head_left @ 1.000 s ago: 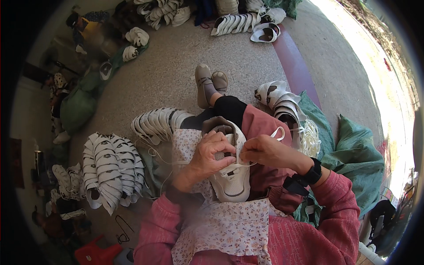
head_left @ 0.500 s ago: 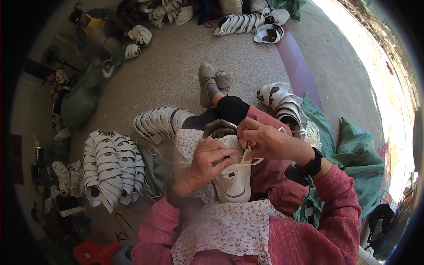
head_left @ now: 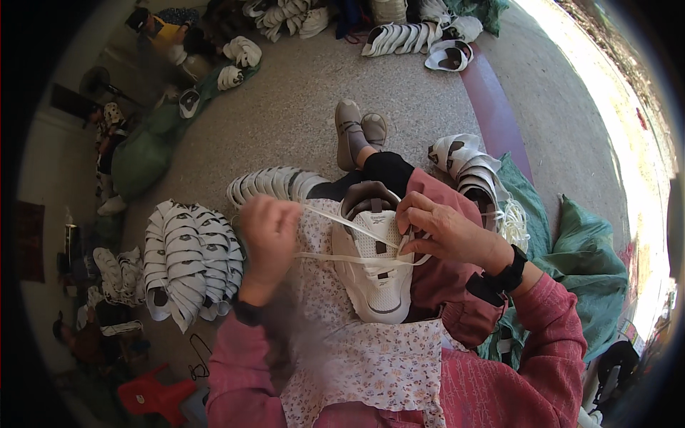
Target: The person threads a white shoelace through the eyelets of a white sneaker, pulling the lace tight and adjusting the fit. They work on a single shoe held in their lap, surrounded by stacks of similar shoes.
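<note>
A white shoe upper [head_left: 376,294] with a dark brown collar lies across my lap on a flowered apron, toe toward me. A flat cream shoelace [head_left: 344,220] passes through it. My left hand [head_left: 270,232] is raised left of the upper, closed on a taut length of the lace and slightly blurred. A second strand stretches leftward below the first. At the upper's right side, my right hand [head_left: 437,230] pinches the eyelet edge between thumb and fingers. Part of that edge is hidden behind the fingers.
Nested stacks of white uppers stand at left [head_left: 191,260], beyond my knee [head_left: 275,184] and at right [head_left: 467,167]. Next to the right stack hangs a bundle of laces [head_left: 512,225], with green sacks [head_left: 585,250] beside it. A red stool [head_left: 157,394] stands at lower left; other people sit farther off.
My left hand has left the upper and swung out to the left, drawing the lace tight. My right hand stays at the right eyelet edge. The whole view has shifted slightly.
</note>
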Action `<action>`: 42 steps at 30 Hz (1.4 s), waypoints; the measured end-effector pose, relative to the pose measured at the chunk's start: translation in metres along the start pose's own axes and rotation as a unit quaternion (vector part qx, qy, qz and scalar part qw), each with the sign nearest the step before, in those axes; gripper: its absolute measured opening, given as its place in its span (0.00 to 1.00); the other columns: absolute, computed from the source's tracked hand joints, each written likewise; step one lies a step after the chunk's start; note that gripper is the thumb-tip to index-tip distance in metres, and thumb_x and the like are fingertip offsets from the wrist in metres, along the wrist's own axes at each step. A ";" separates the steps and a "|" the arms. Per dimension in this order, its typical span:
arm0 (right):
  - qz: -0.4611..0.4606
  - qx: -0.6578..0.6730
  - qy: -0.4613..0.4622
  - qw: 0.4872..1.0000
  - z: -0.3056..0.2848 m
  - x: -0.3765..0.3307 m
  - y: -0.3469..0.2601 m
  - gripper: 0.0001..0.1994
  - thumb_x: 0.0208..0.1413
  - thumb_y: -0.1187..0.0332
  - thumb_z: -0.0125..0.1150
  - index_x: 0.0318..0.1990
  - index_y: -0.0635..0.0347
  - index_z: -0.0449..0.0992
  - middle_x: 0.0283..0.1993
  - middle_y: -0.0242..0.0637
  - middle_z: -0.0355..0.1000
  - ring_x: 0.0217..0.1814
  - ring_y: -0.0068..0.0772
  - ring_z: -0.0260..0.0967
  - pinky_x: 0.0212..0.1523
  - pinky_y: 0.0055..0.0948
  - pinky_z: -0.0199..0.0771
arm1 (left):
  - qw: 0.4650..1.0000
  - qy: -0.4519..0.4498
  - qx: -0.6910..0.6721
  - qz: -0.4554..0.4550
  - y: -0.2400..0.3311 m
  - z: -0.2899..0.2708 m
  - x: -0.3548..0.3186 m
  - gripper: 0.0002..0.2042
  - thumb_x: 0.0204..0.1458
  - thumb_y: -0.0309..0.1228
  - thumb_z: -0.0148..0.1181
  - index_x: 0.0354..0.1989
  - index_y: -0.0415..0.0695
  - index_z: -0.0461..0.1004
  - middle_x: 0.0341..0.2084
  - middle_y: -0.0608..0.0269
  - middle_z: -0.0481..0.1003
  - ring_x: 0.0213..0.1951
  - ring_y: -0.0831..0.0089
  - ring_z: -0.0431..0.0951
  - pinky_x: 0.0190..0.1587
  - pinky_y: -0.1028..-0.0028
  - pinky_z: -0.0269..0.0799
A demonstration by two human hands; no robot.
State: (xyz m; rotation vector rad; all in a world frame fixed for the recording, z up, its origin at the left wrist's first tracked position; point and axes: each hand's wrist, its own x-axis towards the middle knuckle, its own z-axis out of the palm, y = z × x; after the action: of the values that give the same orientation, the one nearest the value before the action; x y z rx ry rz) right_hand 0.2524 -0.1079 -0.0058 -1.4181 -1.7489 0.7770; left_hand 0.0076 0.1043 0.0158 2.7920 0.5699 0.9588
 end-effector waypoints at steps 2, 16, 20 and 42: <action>-0.020 -0.008 0.006 1.000 0.002 0.000 -0.001 0.16 0.51 0.66 0.68 0.43 0.60 0.69 0.51 0.42 0.64 0.48 0.49 0.70 0.48 0.41 0.71 | 0.984 0.085 0.081 -0.137 -0.079 -0.043 -0.012 0.04 0.55 0.25 0.61 0.31 0.39 0.74 0.28 0.62 0.68 0.30 0.69 0.69 0.35 0.71 0.66; 0.139 0.026 0.176 0.974 0.023 -0.009 -0.028 0.10 0.59 0.70 0.61 0.45 0.63 0.72 0.42 0.41 0.69 0.35 0.32 0.72 0.34 0.29 0.73 | 0.931 -0.164 -0.324 0.044 0.044 0.011 0.012 0.16 0.56 0.38 0.59 0.50 0.43 0.74 0.48 0.57 0.73 0.53 0.58 0.70 0.60 0.62 0.60; 0.326 0.124 0.158 0.924 0.030 -0.021 -0.047 0.13 0.61 0.65 0.62 0.37 0.69 0.74 0.28 0.36 0.72 0.26 0.24 0.70 0.25 0.25 0.70 | 0.918 -0.224 -0.323 0.062 0.049 0.040 -0.008 0.18 0.56 0.46 0.55 0.44 0.44 0.75 0.46 0.57 0.72 0.49 0.60 0.68 0.57 0.63 0.56; 0.175 0.849 0.113 0.486 0.076 -0.038 -0.022 0.05 0.66 0.69 0.55 0.40 0.61 0.71 0.28 0.24 0.67 0.17 0.11 0.52 0.15 0.16 0.52 | 0.858 -0.271 -0.436 -0.008 0.041 0.045 -0.008 0.15 0.56 0.37 0.63 0.22 0.39 0.73 0.49 0.59 0.71 0.49 0.67 0.64 0.58 0.65 0.55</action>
State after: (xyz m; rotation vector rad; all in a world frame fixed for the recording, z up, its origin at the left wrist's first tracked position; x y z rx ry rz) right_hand 0.1814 -0.1501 -0.0349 -0.2412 0.1457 1.6386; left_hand 0.0417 0.0637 -0.0140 2.0423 0.0294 0.2491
